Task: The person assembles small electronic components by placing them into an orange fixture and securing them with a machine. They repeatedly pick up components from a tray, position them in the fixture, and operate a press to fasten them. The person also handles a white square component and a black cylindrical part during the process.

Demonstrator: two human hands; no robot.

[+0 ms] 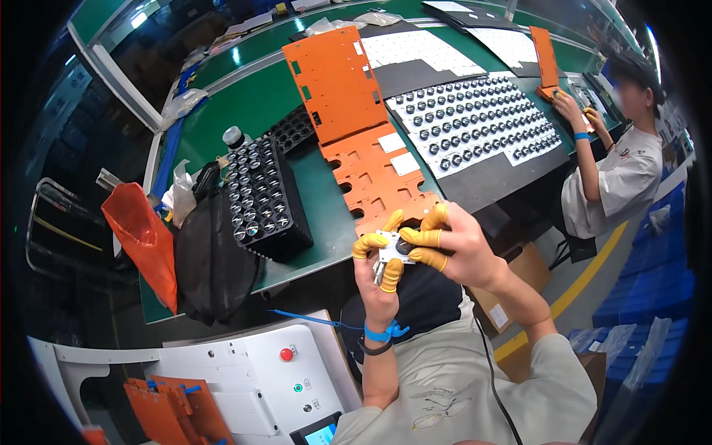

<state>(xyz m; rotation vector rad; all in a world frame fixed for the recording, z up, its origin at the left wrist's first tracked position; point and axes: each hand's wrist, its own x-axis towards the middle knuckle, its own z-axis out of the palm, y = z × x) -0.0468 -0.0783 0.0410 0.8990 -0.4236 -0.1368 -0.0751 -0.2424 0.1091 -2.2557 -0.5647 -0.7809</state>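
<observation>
Yellow finger cots cover the fingertips of both my hands. My left hand (380, 285) is closed round a small white square circuit board (388, 254), just past the table's near edge. A black round part (403, 246) sits on the board's face. The fingers of my right hand (467, 245) pinch this part from the right. Something slim and metallic (379, 273) shows by the left fingers; its kind I cannot make out. Beyond my hands lies an orange hinged fixture plate (356, 167) with cutouts, its far leaf raised.
A black tray (285, 215) of lens-like round parts stands to the left, beside an orange bag (137, 230). White sheets (475, 122) with rows of black round parts lie at right. Another person (619, 159) works at the far right. A white machine panel (252, 371) is lower left.
</observation>
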